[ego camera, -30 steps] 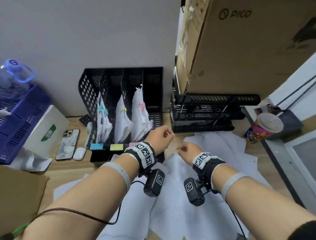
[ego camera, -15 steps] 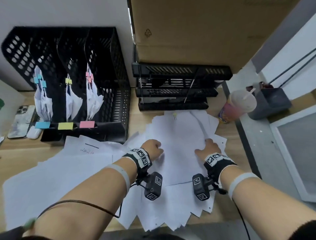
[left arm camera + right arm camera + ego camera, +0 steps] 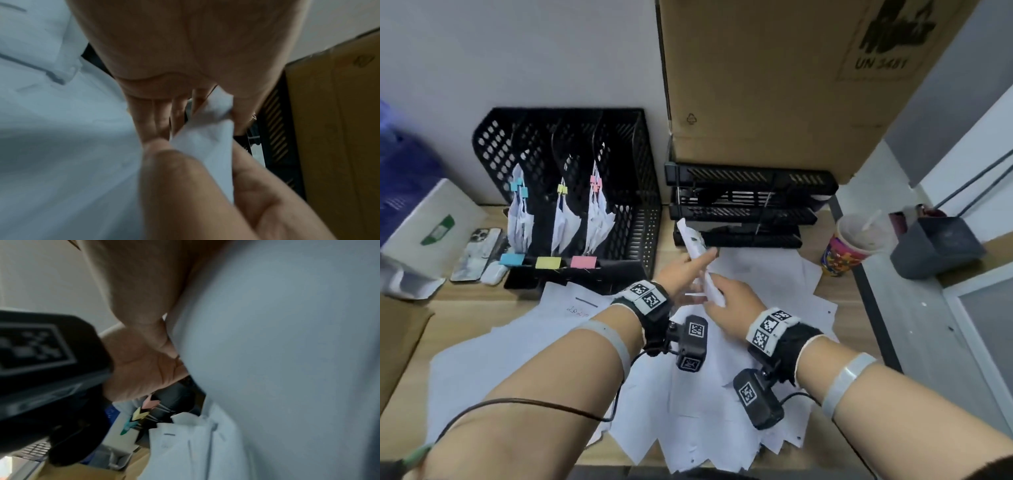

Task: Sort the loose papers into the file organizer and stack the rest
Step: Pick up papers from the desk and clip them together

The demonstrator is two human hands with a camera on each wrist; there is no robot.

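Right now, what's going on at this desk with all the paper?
A person is sorting papers. Both hands hold one bent white sheet lifted above the desk: the left hand grips its upper part, the right hand its lower end. Many loose sheets lie spread over the wooden desk. The black file organizer behind already holds three clipped bundles, behind blue, yellow and pink labels; its rightmost slot looks empty.

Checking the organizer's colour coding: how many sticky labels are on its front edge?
3, in a row on the file organizer: blue label leftmost, yellow label in the middle, pink label rightmost.
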